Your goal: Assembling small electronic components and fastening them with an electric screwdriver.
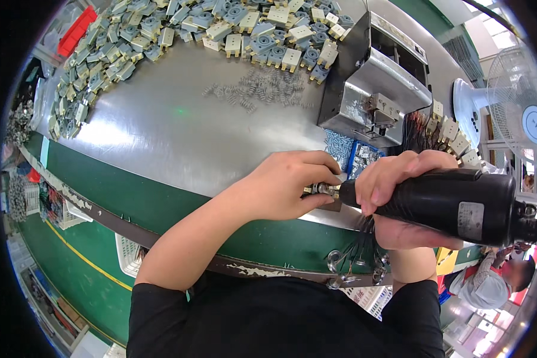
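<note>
From where I stand, the likeliest trouble is a slip at the nose of the stout black cylindrical power driver (435, 206). It lies almost level, its nose right by the left hand (289, 179), so a crooked push could throw it off the small cream-and-metal part (322, 189) and into the thumb or forefinger. A loose pinch could let that part twist round under the driver's turning force. The dark wires with round silvery metal ends (334, 260) hang at the bench edge just below the hands, and a dropping elbow might snag them. A knock forward could also scatter the loose bluish screws (338, 145) or upset the small blue tray of metal pieces (352, 160), both lying just beyond the fingertips.

As for the fingers: the left thumb and forefinger are nearly together, clamped on the small part from either side, with little of it showing between them. The part sits over the near edge of the shiny steel benchtop (179, 140). I can't make out how the left hand's lower fingers lie. The right hand (394, 182) wraps round the driver's front end, its fingers curled together over the top and the palm underneath. Whether the driver's tip actually touches the part, I can't tell; fingers hide the meeting point.
</note>
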A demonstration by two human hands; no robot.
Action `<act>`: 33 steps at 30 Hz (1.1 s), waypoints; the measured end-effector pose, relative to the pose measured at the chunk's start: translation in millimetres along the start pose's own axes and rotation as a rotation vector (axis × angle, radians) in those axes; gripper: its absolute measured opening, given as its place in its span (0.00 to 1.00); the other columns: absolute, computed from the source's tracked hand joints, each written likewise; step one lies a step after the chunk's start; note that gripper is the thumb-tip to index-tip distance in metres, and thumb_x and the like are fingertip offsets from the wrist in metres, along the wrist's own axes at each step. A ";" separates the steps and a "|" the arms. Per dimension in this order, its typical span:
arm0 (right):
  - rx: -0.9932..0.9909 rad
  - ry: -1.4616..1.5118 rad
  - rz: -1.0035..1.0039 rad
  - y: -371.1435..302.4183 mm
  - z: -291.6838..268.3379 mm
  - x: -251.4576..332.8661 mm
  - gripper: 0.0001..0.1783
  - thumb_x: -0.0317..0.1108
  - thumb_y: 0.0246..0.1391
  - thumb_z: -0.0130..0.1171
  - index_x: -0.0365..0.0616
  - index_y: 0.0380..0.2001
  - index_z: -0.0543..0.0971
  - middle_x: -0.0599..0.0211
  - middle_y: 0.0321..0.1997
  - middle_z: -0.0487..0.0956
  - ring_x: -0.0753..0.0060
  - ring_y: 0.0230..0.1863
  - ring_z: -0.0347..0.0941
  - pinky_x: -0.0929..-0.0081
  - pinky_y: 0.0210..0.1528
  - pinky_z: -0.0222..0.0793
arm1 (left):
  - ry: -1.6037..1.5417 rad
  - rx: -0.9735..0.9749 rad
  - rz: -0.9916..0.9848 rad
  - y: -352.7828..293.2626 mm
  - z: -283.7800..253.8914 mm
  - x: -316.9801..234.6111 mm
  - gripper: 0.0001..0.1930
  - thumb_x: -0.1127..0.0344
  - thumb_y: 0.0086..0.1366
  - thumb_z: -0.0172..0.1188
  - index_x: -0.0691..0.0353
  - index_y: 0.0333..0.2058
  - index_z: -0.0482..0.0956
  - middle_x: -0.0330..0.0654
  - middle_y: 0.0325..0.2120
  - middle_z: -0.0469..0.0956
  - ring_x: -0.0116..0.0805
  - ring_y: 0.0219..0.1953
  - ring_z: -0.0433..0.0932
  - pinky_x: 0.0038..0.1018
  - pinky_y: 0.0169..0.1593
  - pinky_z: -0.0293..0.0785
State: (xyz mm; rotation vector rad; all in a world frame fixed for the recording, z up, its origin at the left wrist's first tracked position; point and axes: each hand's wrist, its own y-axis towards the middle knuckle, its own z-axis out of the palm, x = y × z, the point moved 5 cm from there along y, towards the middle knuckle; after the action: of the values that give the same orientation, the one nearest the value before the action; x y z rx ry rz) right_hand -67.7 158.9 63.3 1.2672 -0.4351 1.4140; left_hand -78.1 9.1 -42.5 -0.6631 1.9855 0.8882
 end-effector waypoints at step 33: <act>-0.485 -0.539 -0.317 73.9 -71.1 31.8 0.61 0.88 0.53 0.45 0.38 0.64 0.66 0.62 0.26 0.73 0.65 0.24 0.70 0.63 0.30 0.69 | -0.039 0.045 -0.041 6.0 -3.3 -5.7 0.17 0.70 0.56 0.76 0.64 0.43 0.84 0.47 0.50 0.84 0.50 0.51 0.84 0.40 0.55 0.81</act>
State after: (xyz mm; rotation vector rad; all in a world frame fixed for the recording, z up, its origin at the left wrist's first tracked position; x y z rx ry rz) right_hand -156.8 210.6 93.7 1.2298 -0.8423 0.6310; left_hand -81.1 10.8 -34.3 -0.6535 1.9450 0.8235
